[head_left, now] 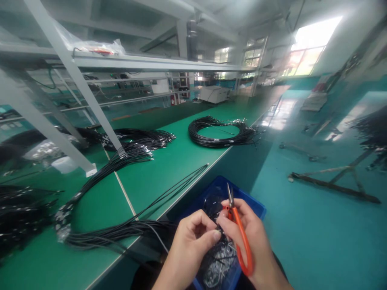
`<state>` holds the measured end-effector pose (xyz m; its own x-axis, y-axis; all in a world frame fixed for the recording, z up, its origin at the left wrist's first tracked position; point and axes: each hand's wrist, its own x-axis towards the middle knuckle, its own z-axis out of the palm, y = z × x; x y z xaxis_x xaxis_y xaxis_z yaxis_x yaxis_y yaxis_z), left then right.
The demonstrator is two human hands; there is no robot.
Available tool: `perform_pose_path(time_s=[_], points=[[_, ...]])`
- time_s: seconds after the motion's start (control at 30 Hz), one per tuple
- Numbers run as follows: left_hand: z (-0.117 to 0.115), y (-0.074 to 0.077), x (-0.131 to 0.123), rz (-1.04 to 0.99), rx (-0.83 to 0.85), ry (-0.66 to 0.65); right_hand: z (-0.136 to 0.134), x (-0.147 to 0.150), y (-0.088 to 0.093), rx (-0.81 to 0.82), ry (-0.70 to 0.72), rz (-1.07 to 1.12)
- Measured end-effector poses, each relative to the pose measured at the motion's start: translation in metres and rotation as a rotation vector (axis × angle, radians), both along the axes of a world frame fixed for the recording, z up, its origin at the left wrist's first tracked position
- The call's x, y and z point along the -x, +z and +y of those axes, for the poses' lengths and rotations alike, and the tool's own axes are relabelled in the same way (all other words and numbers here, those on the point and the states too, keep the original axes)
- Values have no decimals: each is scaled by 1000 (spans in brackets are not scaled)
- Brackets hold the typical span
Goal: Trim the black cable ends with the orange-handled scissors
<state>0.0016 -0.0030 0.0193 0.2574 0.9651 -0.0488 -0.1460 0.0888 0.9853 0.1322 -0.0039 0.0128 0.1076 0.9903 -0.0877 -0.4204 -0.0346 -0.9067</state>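
Note:
My right hand (250, 229) is closed around a pair of scissors (240, 229) with orange loop handles. Their slim metal blades point up and away from me. Thumb and fingertips of my left hand (193, 241) are pinched together beside it, at a small dark piece that is too hidden to name. Both hands are over a blue bin (256, 205), which holds clear plastic and dark bits. Left of them, a bundle of black cables (121, 233) curves across the green table (169, 169) and passes over its front edge.
A coiled cable bundle (214, 141) lies farther along the table. More black cables (21, 217) are heaped at the left. White shelf posts (87, 80) rise from the tabletop. A wheeled stand (335, 187) is on the floor at the right.

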Motion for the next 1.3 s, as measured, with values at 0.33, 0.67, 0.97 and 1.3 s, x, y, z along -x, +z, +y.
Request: perform_pose_path(time_s=[0.33,0.67,0.97,1.3], points=[[0,0,5,-88,56,-21,-10,12,-1,29,152,332],[1,0,9,-164,172,-73,-8,10,-8,19,263,462],[4,-2,11,-228,234,-105,-9,10,-7,68,257,455],[2,-2,4,-56,101,19,-3,10,-4,3,-16,65]])
